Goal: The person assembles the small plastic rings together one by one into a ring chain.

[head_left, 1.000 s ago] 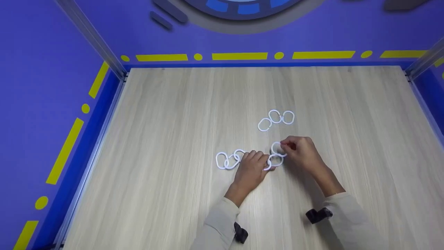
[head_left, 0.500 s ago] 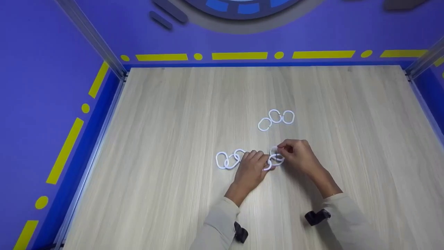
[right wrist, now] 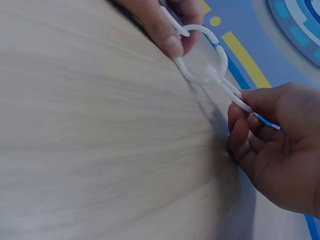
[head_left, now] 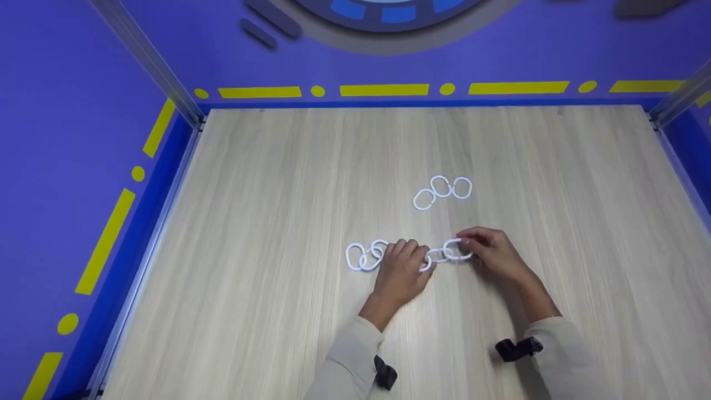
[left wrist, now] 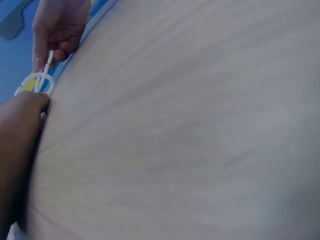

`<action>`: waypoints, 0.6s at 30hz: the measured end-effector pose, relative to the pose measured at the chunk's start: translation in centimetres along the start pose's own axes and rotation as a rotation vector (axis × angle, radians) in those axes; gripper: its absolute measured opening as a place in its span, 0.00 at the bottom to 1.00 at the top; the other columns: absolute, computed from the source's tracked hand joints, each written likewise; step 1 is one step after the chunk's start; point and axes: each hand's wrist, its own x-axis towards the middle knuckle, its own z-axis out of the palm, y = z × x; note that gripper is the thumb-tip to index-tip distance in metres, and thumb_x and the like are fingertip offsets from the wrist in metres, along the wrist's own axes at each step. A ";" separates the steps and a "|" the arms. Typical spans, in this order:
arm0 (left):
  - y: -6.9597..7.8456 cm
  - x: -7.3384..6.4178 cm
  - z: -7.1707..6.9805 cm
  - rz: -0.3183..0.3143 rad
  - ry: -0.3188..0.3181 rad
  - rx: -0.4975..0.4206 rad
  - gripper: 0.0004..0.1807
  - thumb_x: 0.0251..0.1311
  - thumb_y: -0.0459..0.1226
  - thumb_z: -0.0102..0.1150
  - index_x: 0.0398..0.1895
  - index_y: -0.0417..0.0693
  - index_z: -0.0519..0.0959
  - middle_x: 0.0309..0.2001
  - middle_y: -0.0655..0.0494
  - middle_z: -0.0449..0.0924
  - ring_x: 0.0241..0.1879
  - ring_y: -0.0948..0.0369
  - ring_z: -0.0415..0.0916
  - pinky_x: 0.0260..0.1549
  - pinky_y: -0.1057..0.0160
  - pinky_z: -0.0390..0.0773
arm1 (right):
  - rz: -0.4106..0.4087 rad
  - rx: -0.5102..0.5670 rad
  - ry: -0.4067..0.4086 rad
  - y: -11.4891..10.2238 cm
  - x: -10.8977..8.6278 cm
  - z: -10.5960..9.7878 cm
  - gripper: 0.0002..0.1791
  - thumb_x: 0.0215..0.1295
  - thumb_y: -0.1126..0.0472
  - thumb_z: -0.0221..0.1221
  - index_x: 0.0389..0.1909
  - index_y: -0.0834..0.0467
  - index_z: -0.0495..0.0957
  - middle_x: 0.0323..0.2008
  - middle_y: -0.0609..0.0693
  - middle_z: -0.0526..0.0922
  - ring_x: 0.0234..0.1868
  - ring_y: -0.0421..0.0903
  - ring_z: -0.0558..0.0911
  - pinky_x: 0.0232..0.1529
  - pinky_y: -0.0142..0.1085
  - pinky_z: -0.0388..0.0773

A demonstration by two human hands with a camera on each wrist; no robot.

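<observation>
While my left hand [head_left: 401, 270] grips the chain [head_left: 429, 261] — right hand [head_left: 495, 255] pinching its three-o'clock link [head_left: 456, 258] — too hard a tug might unhook it.

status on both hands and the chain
Left hand grips chain midway. Right hand pinches end link. Three more rings lie beyond, out of the way.

the surface [head_left: 278, 222] has pale wood grain. a purple-blue wall [head_left: 355, 69] stands along its far edge, bearing yellow bars [head_left: 384, 90], dots [head_left: 447, 89] and, higher up, a cropped round emblem [head_left: 372, 22]; a similar panel [head_left: 55, 139] lines the left edge. metal posts [head_left: 145, 58] rise by both far corners.
</observation>
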 end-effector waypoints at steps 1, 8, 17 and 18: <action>0.0 0.0 0.0 -0.016 0.010 -0.002 0.13 0.66 0.53 0.60 0.42 0.57 0.83 0.36 0.63 0.79 0.37 0.63 0.74 0.40 0.63 0.70 | 0.010 0.009 -0.002 0.0 0.0 -0.1 0.14 0.73 0.67 0.57 0.52 0.72 0.79 0.36 0.53 0.83 0.28 0.36 0.76 0.28 0.29 0.75; -0.2 -0.2 -0.1 -0.078 0.042 0.040 0.18 0.60 0.57 0.62 0.43 0.58 0.84 0.38 0.63 0.80 0.38 0.62 0.73 0.40 0.61 0.68 | 0.041 0.008 0.025 0.2 0.1 -0.3 0.12 0.70 0.67 0.59 0.47 0.74 0.78 0.32 0.48 0.85 0.31 0.34 0.79 0.31 0.28 0.76; 0.1 0.1 -0.8 -0.018 0.046 0.125 0.29 0.60 0.65 0.58 0.52 0.56 0.82 0.46 0.61 0.82 0.46 0.61 0.77 0.48 0.59 0.72 | 0.050 0.035 0.057 0.8 0.1 0.3 0.11 0.69 0.69 0.59 0.47 0.73 0.79 0.30 0.44 0.83 0.29 0.34 0.79 0.30 0.28 0.78; 0.3 0.3 -0.8 0.010 0.054 0.126 0.28 0.61 0.64 0.58 0.52 0.56 0.82 0.47 0.61 0.82 0.47 0.61 0.78 0.49 0.60 0.72 | 0.047 0.035 0.058 0.9 0.1 0.4 0.11 0.69 0.69 0.59 0.47 0.73 0.79 0.30 0.45 0.83 0.29 0.34 0.78 0.30 0.28 0.77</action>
